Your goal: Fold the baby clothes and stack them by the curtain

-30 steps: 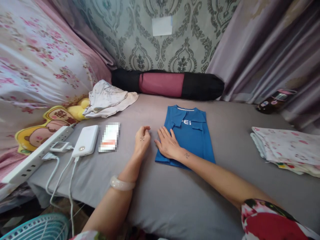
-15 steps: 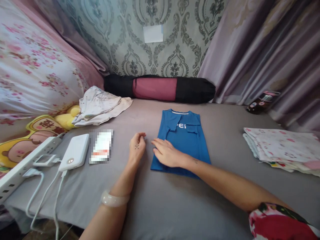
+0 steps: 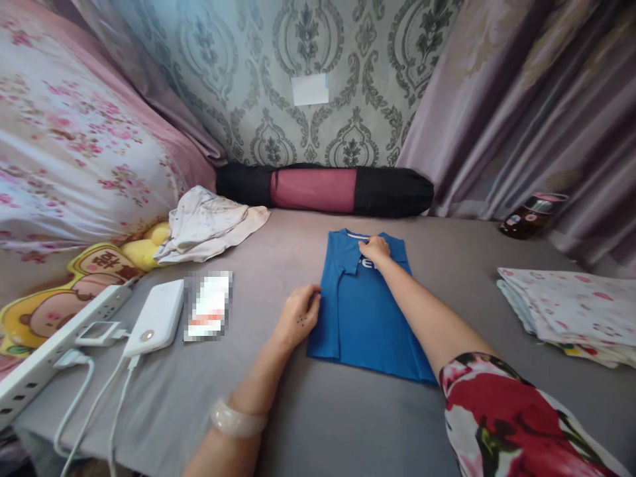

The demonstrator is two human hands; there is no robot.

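Note:
A blue T-shirt (image 3: 372, 324) lies on the grey sheet, its sides and sleeves folded inward over the front. White letters on its chest are partly covered. At the left edge of the shirt is my left hand (image 3: 299, 315), fingers curled and fingertips meeting the fabric. My right hand (image 3: 376, 250) reaches across the shirt to just below the collar, its fingers closed on the cloth by the folded sleeve. The right fingertips are partly hidden by the hand itself.
Behind the shirt lies a black and pink rolled bag (image 3: 313, 190). On the left are crumpled pale cloth (image 3: 203, 222), a blurred phone (image 3: 209, 306), a white power bank (image 3: 156, 318) and a power strip (image 3: 59, 341). Folded cloths (image 3: 571, 305) and a dark bottle (image 3: 529, 215) are at right.
My right hand has moved from the shirt's lower left up to its collar area. My left hand has come right to the shirt's edge. The view has shifted slightly.

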